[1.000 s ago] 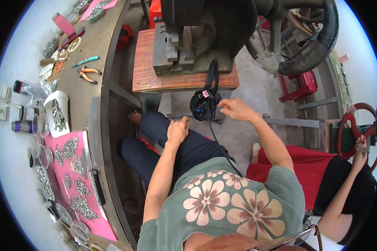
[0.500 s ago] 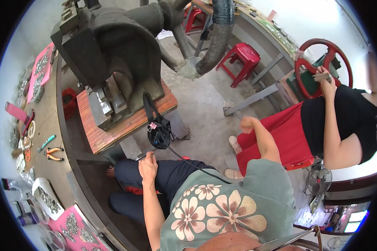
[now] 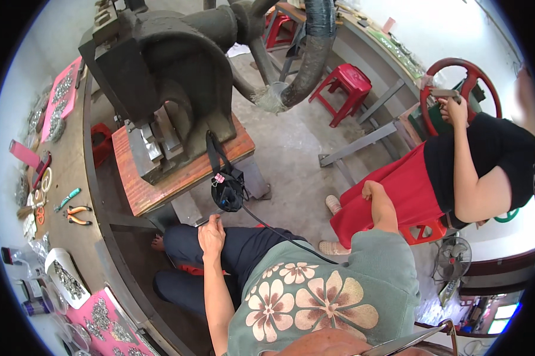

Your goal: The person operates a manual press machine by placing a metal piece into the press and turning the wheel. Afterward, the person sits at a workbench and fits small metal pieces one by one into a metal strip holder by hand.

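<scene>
My left hand (image 3: 210, 235) rests on my dark-trousered thigh, closed with its fingers bent. A thin dark edge (image 3: 204, 221) shows at its fingertips; too little is visible to name it. My right hand (image 3: 371, 189) is raised out to the right, fingers curled into a loose fist, and I see nothing in it. Behind it, in the picture, are a co-worker's red trousers (image 3: 362, 216). Nearest my left hand, a black pouch-like thing (image 3: 227, 193) with a pink clip and a cable hangs at the wooden press table (image 3: 143, 193).
A heavy dark press (image 3: 184, 77) stands on that table. Along the left, a workbench (image 3: 72, 196) carries pliers (image 3: 77, 215), a white tray (image 3: 57, 255) and pink sheets with small metal parts. To the right, a co-worker holds a flat piece (image 3: 444, 93) by a red handwheel (image 3: 475, 74). A red stool (image 3: 350, 77) stands beyond.
My right hand has moved right and slightly down. The co-worker's hand has risen with the flat piece, and their body has shifted. My left hand stays on my thigh.
</scene>
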Tool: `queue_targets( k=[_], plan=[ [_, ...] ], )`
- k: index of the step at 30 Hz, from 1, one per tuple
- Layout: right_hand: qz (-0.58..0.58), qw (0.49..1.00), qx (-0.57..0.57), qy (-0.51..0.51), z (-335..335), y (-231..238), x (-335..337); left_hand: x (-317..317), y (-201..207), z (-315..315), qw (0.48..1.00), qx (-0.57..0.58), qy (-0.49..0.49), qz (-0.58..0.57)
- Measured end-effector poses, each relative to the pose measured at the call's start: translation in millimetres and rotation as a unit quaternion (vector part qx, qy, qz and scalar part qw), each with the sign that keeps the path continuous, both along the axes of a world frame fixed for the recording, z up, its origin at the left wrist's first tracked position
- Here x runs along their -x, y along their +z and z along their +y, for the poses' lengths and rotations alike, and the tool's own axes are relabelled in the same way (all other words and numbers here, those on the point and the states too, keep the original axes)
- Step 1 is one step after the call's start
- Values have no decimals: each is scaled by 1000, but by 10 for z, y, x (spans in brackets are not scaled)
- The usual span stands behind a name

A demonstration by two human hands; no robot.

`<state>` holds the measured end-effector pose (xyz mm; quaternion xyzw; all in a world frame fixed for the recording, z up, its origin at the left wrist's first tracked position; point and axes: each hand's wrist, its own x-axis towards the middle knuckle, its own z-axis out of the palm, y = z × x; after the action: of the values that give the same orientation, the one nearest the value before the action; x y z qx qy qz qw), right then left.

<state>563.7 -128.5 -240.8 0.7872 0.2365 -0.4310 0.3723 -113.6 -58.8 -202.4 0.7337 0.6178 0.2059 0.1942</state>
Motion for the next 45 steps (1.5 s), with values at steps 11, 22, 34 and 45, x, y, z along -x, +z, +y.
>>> queue_targets(
  k=[11,22,34,45],
  plan=[
    [113,874,21,472,-249,-502,111,-13,-72,30,1000,-6,2,-16],
    [209,960,-45,179,1113,430,2358,-66,-184,-119,998,-23,55,31],
    [497,595,-195,600,1422,2733,5055,-8,-99,-680,932,-252,183,-188],
    [749,406,-196,486,410,2406,7702,370,597,-1874,871,-223,289,-328]
  ],
)
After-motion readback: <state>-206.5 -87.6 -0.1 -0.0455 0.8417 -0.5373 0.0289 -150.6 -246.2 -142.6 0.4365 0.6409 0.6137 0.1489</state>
